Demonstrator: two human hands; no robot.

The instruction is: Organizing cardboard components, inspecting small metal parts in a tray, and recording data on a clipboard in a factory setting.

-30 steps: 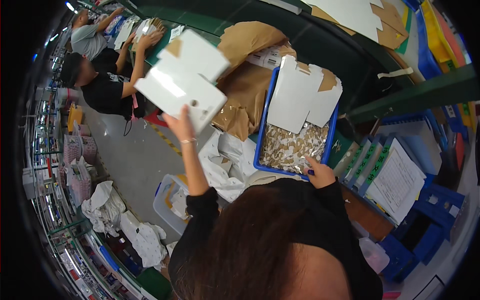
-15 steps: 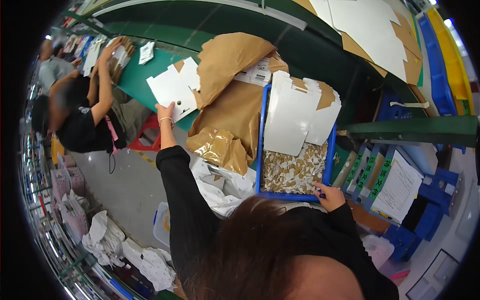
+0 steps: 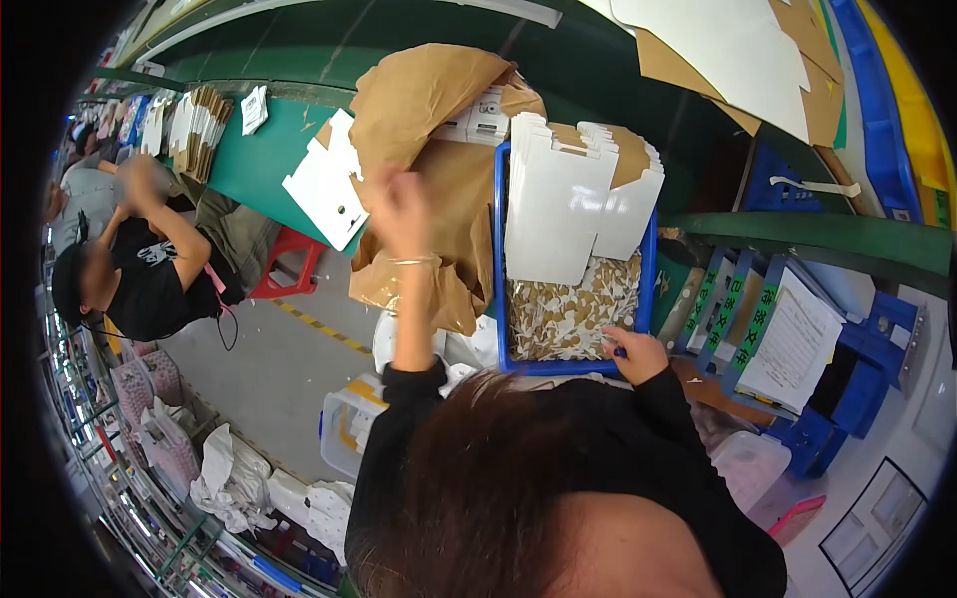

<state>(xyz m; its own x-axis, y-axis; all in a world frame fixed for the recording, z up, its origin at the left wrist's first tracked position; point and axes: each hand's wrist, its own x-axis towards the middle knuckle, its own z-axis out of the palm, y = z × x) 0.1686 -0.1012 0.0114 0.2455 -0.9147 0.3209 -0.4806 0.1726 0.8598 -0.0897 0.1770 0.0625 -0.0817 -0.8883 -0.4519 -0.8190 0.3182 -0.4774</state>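
Note:
My left hand [image 3: 399, 211], smeared by motion, is over the crumpled brown paper [image 3: 464, 189]; its fingers do not show clearly. Left of it, a flat white cardboard piece [image 3: 324, 194] with a small round hole lies on the green bench. My right hand [image 3: 640, 357] is closed around a small dark blue tool [image 3: 620, 351], mostly hidden by the fingers. It is at the near right corner of a blue tray [image 3: 501, 259]. White and brown die-cut scraps [image 3: 563, 309] fill the tray's near part, and a stack of white cardboard pieces [image 3: 558, 209] leans over its far part.
Upright binders [image 3: 733, 319] and a printed sheet [image 3: 793, 344] stand to the right. A green metal bar [image 3: 817, 229] crosses above them. More cardboard sheets [image 3: 718, 50] lie on the upper shelf. At left, a co-worker [image 3: 150, 269] sits by a red stool [image 3: 289, 264].
My left hand has let go of the white cardboard piece and moved right, over the brown paper. My right hand stays at the tray's corner. The co-worker's hands have left the cardboard stack.

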